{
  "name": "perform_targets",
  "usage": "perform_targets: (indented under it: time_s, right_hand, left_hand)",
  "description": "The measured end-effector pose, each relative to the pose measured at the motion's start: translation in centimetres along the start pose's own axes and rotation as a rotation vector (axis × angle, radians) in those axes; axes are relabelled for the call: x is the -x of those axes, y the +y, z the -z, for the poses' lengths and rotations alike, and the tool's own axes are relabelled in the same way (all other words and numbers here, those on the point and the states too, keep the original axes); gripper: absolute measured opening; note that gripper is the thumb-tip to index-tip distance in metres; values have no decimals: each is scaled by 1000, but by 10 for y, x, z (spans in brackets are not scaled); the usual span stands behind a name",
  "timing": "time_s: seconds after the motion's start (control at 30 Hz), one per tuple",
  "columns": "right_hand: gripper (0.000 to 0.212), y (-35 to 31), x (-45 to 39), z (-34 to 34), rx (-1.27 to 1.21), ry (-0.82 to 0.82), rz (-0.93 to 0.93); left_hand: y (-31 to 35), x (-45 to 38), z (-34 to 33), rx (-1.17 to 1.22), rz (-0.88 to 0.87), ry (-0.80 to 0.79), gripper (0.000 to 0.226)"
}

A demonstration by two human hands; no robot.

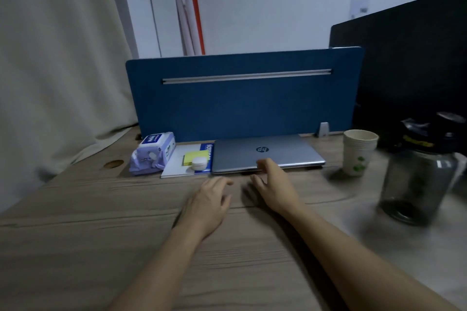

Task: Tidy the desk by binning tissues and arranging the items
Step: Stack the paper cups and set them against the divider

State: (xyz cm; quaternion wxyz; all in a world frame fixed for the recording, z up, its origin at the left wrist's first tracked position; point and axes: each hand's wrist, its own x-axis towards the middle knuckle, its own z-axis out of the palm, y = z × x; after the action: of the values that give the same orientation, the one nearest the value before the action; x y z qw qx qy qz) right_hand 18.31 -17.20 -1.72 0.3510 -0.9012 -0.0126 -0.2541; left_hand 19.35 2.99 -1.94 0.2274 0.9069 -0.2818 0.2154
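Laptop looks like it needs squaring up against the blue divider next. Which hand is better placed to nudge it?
Right. The right hand already has fingertips at the closed laptop's front edge, while the left hand sits further back over bare desk, short of it. Both are open and empty.

Two bare forearms reach forward side by side. The left hand point(211, 199) is palm-down with fingers loosely curled. The right hand point(274, 183), slightly farther ahead, spreads its fingers, empty.
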Motion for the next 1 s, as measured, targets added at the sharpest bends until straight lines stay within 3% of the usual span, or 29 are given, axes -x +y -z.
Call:
perform_targets:
  time_s: [0.27, 0.4, 0.67, 0.77, 0.9, 1.0]
  right_hand:
    - [34, 38, 70, 93, -207, 108, -311]
    - [33, 59, 112, 140, -138, 145, -340]
    - [6, 97, 173, 224, -146, 260, -458]
    - [9, 106, 176, 237, -180, 314, -487]
    - [36, 114, 165, 237, -198, 324, -488]
    - [34, 122, 152, 234, -187, 316, -450]
  left_hand:
    - [103, 32, -18, 97, -122, -57, 33]
    - [145, 36, -27, 132, -102, -112, 35]
    - [217, 36, -50, 228, -90, -182, 43]
    - [234, 32, -61, 258, -95, -193, 47]
    - [243, 19, -74, 300, -104, -255, 55]
    - [244, 4, -85, 330, -100, -276, 61]
